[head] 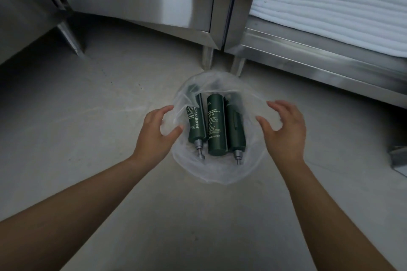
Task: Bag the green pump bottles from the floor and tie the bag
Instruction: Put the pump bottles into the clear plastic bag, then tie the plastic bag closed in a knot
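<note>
So the green bottles (217,125) are lying inside the clear bag (220,174) on the floor (88,116). My left hand (157,132) and right hand (285,132) hover either side of the bag, fingers spread, gripping nothing. The film looks thin, floppy and slippery, so I'd bunch the rim above the bottles.

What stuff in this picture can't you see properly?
All in the head view:
Dark shape at the back of the bag: crumpled plastic blurs it; maybe another bottle.
Small print on the middle bottle: too small to read.
Left hand: the rim is see-through, so I can't tell if it pinches it.
Grey thing: cut off by the right edge.
</note>
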Available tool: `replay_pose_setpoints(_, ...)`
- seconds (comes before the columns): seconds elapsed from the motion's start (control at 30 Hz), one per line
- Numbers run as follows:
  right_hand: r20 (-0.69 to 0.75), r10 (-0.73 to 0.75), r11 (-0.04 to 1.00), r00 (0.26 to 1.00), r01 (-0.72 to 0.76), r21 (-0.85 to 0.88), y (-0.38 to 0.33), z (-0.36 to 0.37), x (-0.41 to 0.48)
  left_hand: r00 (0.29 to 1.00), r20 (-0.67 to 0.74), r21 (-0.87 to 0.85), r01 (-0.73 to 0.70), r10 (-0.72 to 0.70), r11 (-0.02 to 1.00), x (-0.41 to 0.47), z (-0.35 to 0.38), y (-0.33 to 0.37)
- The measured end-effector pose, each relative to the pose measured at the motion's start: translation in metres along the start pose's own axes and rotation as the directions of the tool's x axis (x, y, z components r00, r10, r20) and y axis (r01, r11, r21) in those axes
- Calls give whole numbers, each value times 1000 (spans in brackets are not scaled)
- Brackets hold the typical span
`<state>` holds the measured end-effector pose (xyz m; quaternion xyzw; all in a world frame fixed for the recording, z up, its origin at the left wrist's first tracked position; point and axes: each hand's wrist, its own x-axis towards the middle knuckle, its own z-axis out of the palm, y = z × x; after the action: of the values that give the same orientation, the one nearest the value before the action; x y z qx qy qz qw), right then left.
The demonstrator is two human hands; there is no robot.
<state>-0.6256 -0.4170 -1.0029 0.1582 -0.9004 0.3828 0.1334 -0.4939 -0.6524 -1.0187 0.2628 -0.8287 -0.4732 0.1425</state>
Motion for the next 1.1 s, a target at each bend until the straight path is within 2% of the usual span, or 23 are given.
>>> replay_pose_setpoints(0.1, -83, 106, 994, 991, -108, -16, 14, -4, -6, 1000, 12, 13, -14, 14, 1000, 5, 3, -2)
replay_pose_setpoints(0.27, 87, 263, 955, 961, -272, 119, 27, 4, -15, 999, 36, 79, -19, 16, 997, 10, 7, -3)
replay_pose_setpoints(0.37, 132, 334, 913, 933, -355, 201, 22, 6, -13, 998, 29, 141, -55, 52, 988, 10, 6, -2)
replay_pose_setpoints(0.5, 124, 296, 933, 947, -315, 175, 14, 4, -6, 985, 0, 234, -166, 171, 958, 11, -1, 5)
replay_pose_setpoints(0.57, 116, 267, 933, 957, -287, 216, 9, 4, -1, 973, 5, 287, -224, 232, 931, 17, -7, 8)
replay_pose_setpoints(0.63, 108, 251, 931, 962, -270, 245, 5, 3, 4, 972, -16, 299, -220, 235, 929, 22, -14, 13)
replay_pose_setpoints(0.77, 73, 218, 920, 973, -230, 318, -10, -5, 10, 977, -74, 208, -183, 202, 961, 22, -22, 27)
replay_pose_setpoints(0.87, -12, 245, 900, 969, -223, 376, -17, -13, 24, 978, -109, 122, -163, 177, 979, 33, -34, 47)
replay_pose_setpoints(0.97, -100, 275, 865, 956, -201, 459, -27, -31, 49, 964, -216, 6, -157, 154, 988, 56, -53, 83)
replay_pose_setpoints(1.1, -242, 213, 858, 947, -63, 510, -52, -65, 79, 924, -306, -152, -287, 231, 946, 67, -72, 132)
